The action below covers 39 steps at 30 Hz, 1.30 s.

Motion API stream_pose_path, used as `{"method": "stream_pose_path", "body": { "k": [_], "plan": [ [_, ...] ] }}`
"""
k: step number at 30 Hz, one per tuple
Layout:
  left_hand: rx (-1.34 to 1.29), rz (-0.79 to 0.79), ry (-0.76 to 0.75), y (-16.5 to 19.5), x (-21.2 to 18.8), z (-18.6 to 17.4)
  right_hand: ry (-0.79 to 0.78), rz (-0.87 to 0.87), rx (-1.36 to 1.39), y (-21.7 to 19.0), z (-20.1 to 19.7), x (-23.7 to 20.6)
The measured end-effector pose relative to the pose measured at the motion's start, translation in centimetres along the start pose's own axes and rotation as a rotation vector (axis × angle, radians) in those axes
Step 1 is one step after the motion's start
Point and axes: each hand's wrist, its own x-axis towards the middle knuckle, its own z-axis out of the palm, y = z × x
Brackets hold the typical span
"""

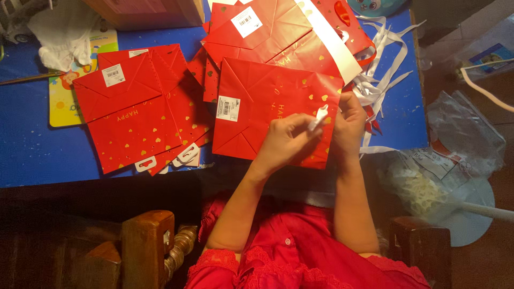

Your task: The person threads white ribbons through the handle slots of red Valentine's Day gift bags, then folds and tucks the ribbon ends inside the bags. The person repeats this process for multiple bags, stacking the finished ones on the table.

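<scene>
Your left hand (pixel 286 140) is pinched around a short white ribbon end (pixel 319 118), thumb and fingers closed on it so the free tip stands up just above the near right corner of the flat red gift bag (pixel 267 107). Your right hand (pixel 348 124) is curled over that same corner, fingers folded down on the paper; it appears to pin the bag's edge and steady the spot where the ribbon meets it, though whether it also grips the ribbon cannot be told from this view. The bag lies folded flat on the blue table (pixel 32 150), bottom fold and white barcode sticker (pixel 228 108) facing up, its working edge drawn to the table's near side, which keeps the corner within easy reach of both hands. A second flat red bag (pixel 139 112) lies to the left, overlapping others beneath it, with white handle cut-outs showing at the near edge; this reads as a separate stack kept apart from the piece in hand. More red bags (pixel 267 32) are fanned behind the worked one. A loose bundle of white ribbon strips (pixel 383 59) lies at the far right of the table, just beside your right hand, placed for ready supply. A white cloth (pixel 64 35) rests at the far left corner, well apart from the work.
</scene>
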Motion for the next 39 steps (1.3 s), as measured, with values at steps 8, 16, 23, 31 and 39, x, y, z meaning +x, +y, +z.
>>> {"method": "stream_pose_path", "body": {
  "k": [8, 16, 23, 31, 39],
  "plan": [
    [-0.097, 0.016, -0.007, -0.1, 0.9, -0.7, 0.048, -0.078, -0.041, 0.2, 0.0, 0.5],
    [-0.266, -0.007, 0.041, 1.0, 1.3, -0.6, -0.224, -0.088, -0.111, -0.3, -1.3, -0.4],
    [0.426, 0.252, 0.182, 2.8, 1.5, 0.2, -0.162, -0.004, -0.089, -0.1, -1.2, -0.3],
    [0.370, 0.100, 0.285, 1.3, 2.2, 0.3, -0.043, -0.137, -0.128, -0.1, -0.1, -0.3],
    [0.380, 0.095, 0.208, 1.5, 2.2, -0.3, 0.034, -0.083, 0.244, 0.1, 0.3, -0.1]
  ]
}}
